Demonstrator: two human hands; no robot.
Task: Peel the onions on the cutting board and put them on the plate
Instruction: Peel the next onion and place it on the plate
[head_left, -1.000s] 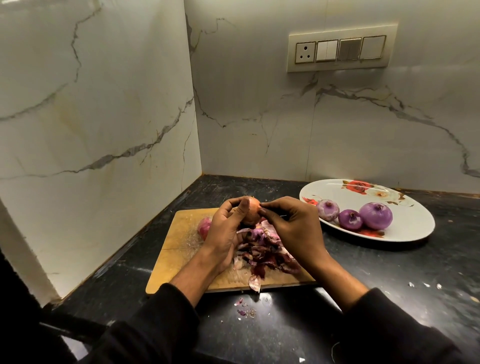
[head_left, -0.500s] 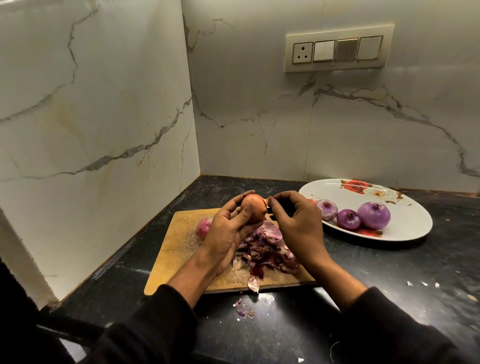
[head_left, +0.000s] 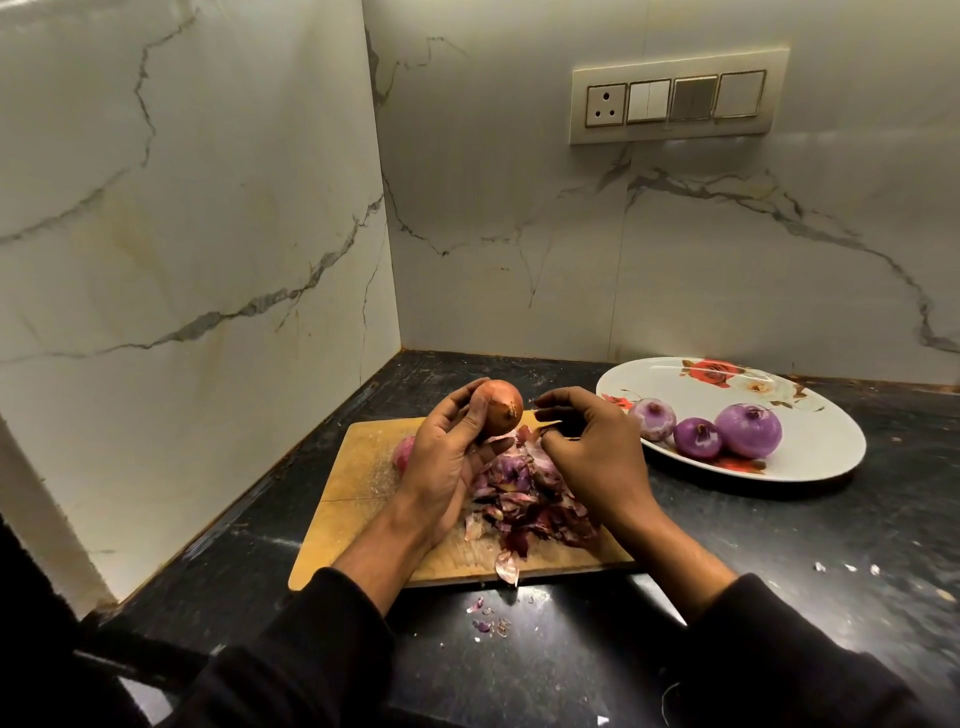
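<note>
Right hand drawn off onion, left hand gripping it above cutting board

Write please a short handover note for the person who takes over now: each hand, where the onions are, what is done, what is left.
Left hand: grips an unpeeled onion above the cutting board.
Right hand: fingers curled beside that onion; whether it pinches a bit of skin I cannot tell.
Done: three peeled onions lie on the plate. A heap of peels lies on the board.
Left: peel the held onion, then the one on the board partly hidden behind the left hand, and put both on the plate.
</note>
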